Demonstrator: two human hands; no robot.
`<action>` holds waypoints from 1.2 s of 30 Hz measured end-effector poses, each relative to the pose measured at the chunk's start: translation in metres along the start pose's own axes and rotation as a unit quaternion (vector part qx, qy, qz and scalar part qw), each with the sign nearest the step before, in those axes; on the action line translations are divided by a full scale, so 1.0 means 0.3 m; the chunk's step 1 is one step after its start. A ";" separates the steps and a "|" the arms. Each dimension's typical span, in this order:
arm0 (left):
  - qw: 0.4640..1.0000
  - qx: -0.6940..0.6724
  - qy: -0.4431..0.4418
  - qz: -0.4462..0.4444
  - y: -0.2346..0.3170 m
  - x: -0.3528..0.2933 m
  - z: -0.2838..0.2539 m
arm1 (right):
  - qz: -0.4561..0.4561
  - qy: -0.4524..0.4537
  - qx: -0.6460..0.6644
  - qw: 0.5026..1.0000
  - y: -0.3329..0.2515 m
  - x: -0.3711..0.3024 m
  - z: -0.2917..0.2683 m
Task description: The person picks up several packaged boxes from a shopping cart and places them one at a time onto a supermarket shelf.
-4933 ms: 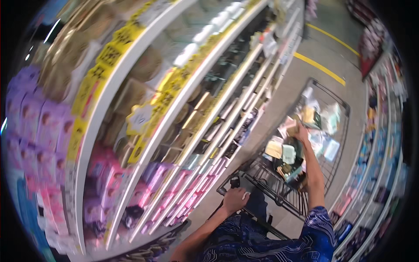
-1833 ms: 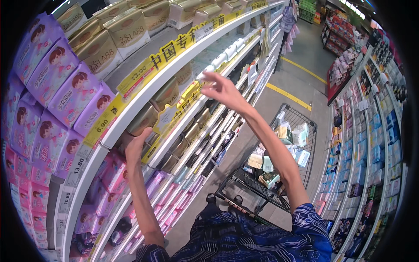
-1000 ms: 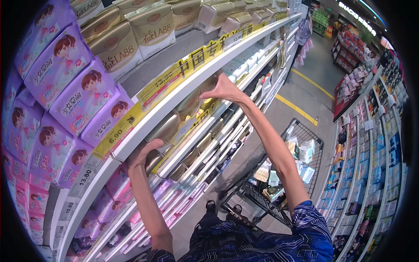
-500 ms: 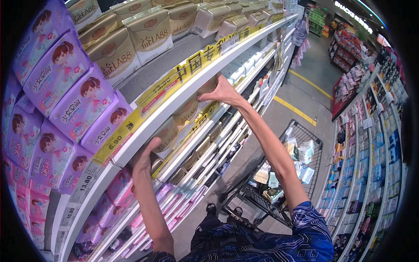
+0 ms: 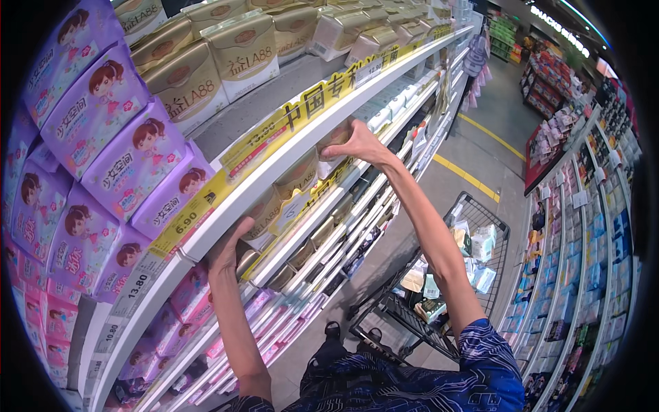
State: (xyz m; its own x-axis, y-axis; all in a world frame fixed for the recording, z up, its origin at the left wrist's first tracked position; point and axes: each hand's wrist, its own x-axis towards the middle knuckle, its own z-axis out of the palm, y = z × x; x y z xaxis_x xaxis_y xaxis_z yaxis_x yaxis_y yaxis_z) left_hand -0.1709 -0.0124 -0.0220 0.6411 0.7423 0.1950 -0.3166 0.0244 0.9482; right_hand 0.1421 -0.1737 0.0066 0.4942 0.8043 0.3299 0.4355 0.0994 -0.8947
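Note:
Both of my arms reach in below the top shelf's white front edge [image 5: 343, 99], to a row of gold packs on the shelf underneath. At the row's left end is my left hand [image 5: 225, 253], its thumb beside a gold pack [image 5: 261, 230]; its other fingers are hidden. Further right along the row, my right hand [image 5: 360, 145] is curled round the side of another gold pack [image 5: 332, 141], thumb across the front. Between the hands stands one more gold pack [image 5: 296, 177]. The shelf edge covers the tops of these packs.
Larger gold packs [image 5: 244, 55] and stacked purple packs [image 5: 141, 154] fill the upper shelf. Behind my right arm stands a black wire cart [image 5: 498, 230] holding several packages. A curved display of packs [image 5: 570, 288] lines the aisle's right side. Yellow stripes [image 5: 467, 177] mark the floor.
The view has shifted slightly. Both hands keep nearly the same places at the gold packs. A pale tag on the lower shelf's yellow strip now shows more plainly between them.

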 end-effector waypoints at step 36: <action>0.909 0.378 0.097 0.145 -0.040 -0.154 0.114 | 0.345 0.392 0.155 0.838 0.274 -1.553 0.464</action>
State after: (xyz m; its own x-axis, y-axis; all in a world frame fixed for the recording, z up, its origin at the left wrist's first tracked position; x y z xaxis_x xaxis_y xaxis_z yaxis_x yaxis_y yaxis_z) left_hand -0.1730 -0.0698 -0.0339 0.4481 0.7505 0.4858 0.1648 -0.6034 0.7802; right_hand -0.1570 -0.4587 -0.2626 0.9439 0.1117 -0.3107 -0.3141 0.0137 -0.9493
